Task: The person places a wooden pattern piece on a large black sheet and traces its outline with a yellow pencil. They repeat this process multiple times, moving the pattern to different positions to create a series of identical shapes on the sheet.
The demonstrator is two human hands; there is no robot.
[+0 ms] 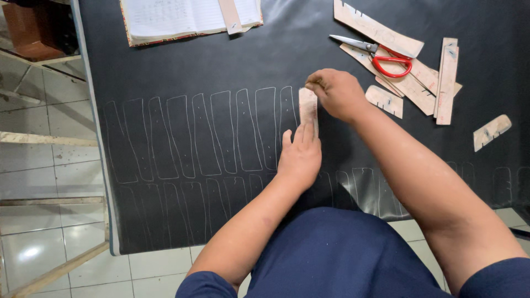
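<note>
At centre of the black sheet, the left hand lies flat, fingers pinning a cardboard template. Just at its one o'clock, the right hand is clenched, seemingly around a marker I can't see, apparently tracing the outline. Eight full outlines sit at nine o'clock. Red-handled scissors, one pair, rest at two o'clock over spare templates; one open notebook at eleven.

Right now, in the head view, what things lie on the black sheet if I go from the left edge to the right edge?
White traced outlines → left hand → cardboard template under its fingers → right hand → red-handled scissors → upright cardboard strips → small lone cardboard piece.
</note>
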